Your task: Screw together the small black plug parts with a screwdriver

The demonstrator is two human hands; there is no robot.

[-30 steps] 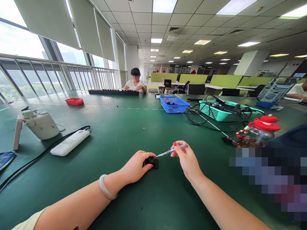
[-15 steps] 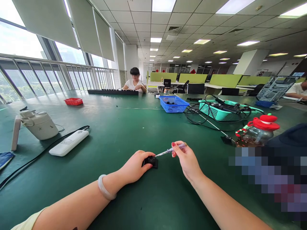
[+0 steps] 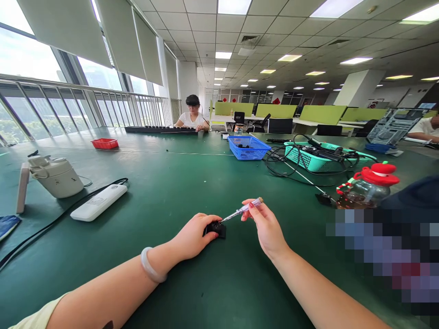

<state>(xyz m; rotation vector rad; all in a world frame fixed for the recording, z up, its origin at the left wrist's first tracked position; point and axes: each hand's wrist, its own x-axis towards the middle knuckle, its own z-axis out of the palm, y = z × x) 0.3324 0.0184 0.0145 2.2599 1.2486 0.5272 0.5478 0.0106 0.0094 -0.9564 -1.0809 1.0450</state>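
My left hand (image 3: 196, 235) rests on the green tabletop (image 3: 164, 187), its thumb and fingers closed round a small black part (image 3: 218, 229) with a flat base. Some of that part is hidden under the fingers, and its exact kind is unclear. Between the fingers of my right hand (image 3: 265, 227) is a screwdriver (image 3: 245, 209) with a clear purplish handle and a thin metal shaft. The shaft slants down to the left, and its tip is at the top of the black part. Whether the tip sits in a screw is too small to tell.
A white power bank-like block (image 3: 99, 203) and a cream bottle (image 3: 56, 177) stand left. Ahead are a red tray (image 3: 104, 144), a blue basket (image 3: 249, 151) and a teal basket (image 3: 308, 162) with cables. A red-lidded jar (image 3: 368, 189) is right. Another person (image 3: 192, 119) sits opposite.
The screwdriver's handle has tipped up slightly and shifted a little left, with my right fingers changing position on it. My left hand and the black part stay almost in place.
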